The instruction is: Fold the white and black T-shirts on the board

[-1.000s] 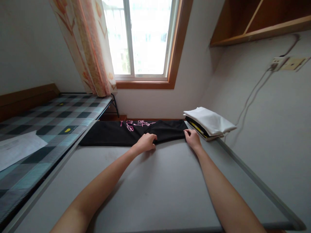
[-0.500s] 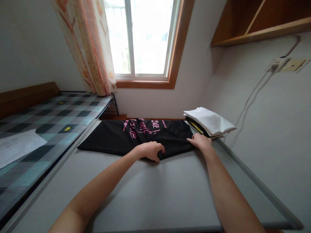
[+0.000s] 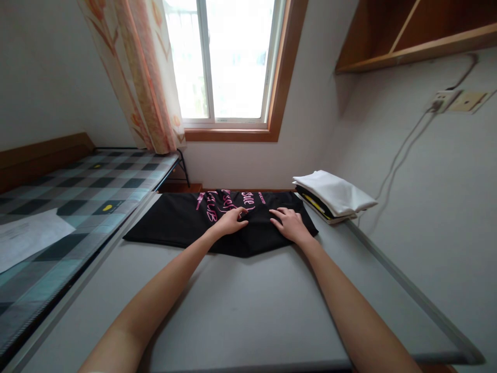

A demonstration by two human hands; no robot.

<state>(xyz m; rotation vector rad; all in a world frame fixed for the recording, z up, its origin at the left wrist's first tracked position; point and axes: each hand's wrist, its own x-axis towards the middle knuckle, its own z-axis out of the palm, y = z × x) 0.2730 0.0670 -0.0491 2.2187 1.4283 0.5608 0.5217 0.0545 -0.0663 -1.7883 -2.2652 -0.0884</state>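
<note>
A black garment with pink lettering, probably a T-shirt (image 3: 176, 223), lies folded flat across the far part of the grey table (image 3: 240, 311). My left hand (image 3: 232, 221) rests on its middle, next to the lettering, with thumb and fingers apart. To the right of it, my right hand (image 3: 290, 224) lies on the cloth with its fingers spread. Neither hand has the fabric gripped. The near edge of the garment hangs loose on the tabletop and comes to a blunt point between my forearms.
A stack of folded clothes (image 3: 334, 194), white on top, sits at the table's far right beside the wall. Left of the table stands a bed with a checked mattress (image 3: 128, 178) and a paper sheet (image 3: 31, 235). A wooden shelf (image 3: 427, 49) hangs at upper right.
Both hands have moved from the garment's near edge and right corner onto its upper face, closer together. The right hand has let go of the corner. The garment stays in place.
</note>
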